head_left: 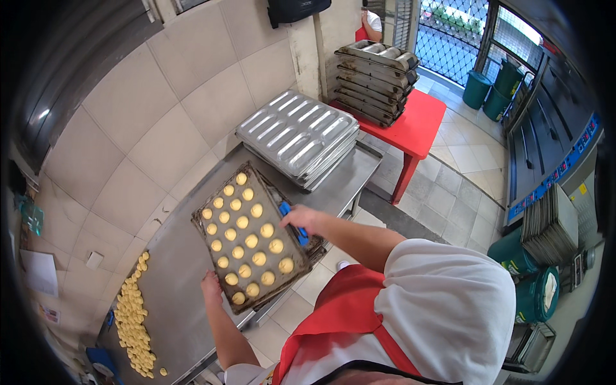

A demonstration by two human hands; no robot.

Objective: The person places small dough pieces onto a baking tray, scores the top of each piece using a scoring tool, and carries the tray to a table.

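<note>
A dark-rimmed baking tray [229, 255] carries rows of round yellow dough pieces [251, 240]. It is at the near edge of the steel table, and a darker tray edge [316, 251] shows beneath its right side. My left hand [210, 287] is closed on the tray's left edge. At the opposite edge, my right hand [300, 219] is closed around a blue tool [302, 237], probably a scraper; my fingers partly cover it. Farther left on the table [183, 295], a long heap of small yellow dough pieces [133, 324] lies along the wall.
Stacked silver moulded pans [298, 131] stand at the table's far end. Beyond them, dark loaf pans [376, 80] are piled on a red table [420, 122]. An oven [548, 138], green bins [538, 295] and upright trays [552, 224] line the right side. Another person [370, 25] is in the background.
</note>
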